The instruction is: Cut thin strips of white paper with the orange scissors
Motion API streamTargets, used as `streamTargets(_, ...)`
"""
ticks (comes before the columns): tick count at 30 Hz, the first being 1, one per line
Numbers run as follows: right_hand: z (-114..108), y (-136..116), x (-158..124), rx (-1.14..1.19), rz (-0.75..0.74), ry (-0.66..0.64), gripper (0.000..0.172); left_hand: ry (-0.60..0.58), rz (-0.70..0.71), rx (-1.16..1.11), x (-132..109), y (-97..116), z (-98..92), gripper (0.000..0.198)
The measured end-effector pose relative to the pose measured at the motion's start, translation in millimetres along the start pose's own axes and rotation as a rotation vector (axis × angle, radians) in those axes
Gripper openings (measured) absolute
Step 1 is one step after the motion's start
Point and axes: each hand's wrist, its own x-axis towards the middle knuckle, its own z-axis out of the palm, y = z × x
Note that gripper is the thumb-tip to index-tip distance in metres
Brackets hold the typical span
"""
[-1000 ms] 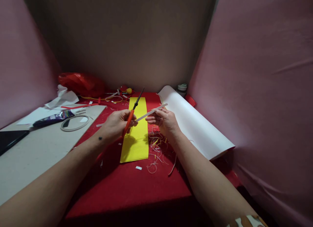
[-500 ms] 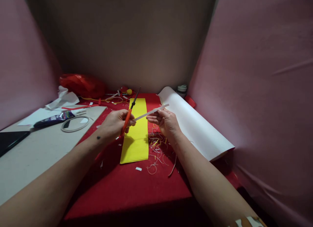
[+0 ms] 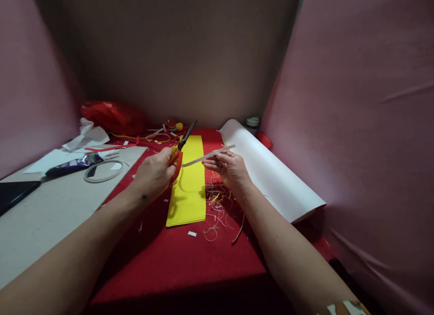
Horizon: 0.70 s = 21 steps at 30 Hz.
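My left hand (image 3: 154, 172) grips orange-handled scissors (image 3: 180, 148), the dark blades pointing up and away, slightly parted. My right hand (image 3: 229, 166) pinches a narrow white paper strip (image 3: 207, 155) that runs left toward the scissors, its left end close to the handles. Both hands hover above a long yellow corrugated sheet (image 3: 189, 188) lying on the red cloth (image 3: 176, 256). Thin paper trimmings (image 3: 217, 206) lie beneath my right hand.
A large white paper roll (image 3: 271, 174) lies to the right. On the left sits a grey board (image 3: 47, 206) with a purple tube (image 3: 73, 164) and a white ring (image 3: 103, 171). A red plastic bag (image 3: 113, 116) and a small jar (image 3: 252, 123) stand at the back.
My left hand has drawn the scissors slightly left and back from the strip and the blades have parted a little. The right hand holds the strip nearly still.
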Motion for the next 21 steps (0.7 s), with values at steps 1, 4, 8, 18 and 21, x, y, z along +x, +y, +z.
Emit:
streamTargets(1,0.0,0.0,0.0,-0.001,-0.002,0.001,0.004,0.016,0.014,0.103,-1.1,1.3,-3.0,0.014)
streamTargets(4,-0.6,0.3,0.2,-0.015,-0.007,0.023,0.004,-0.059,0.075,0.291,-4.3,3.1,-8.0,0.015)
streamTargets(8,-2.8,2.1,1.3,-0.036,-0.018,0.073,0.007,-0.275,0.114,0.350,-7.3,-0.1,-3.1,0.022)
streamTargets(18,-3.8,5.9,2.6,-0.041,-0.082,0.067,0.020,-0.361,0.120,0.335,-9.0,5.4,6.6,0.033)
streamTargets(21,-3.8,7.1,2.4,-0.036,-0.092,0.052,0.025,-0.346,0.138,0.402,-9.2,4.5,11.2,0.034)
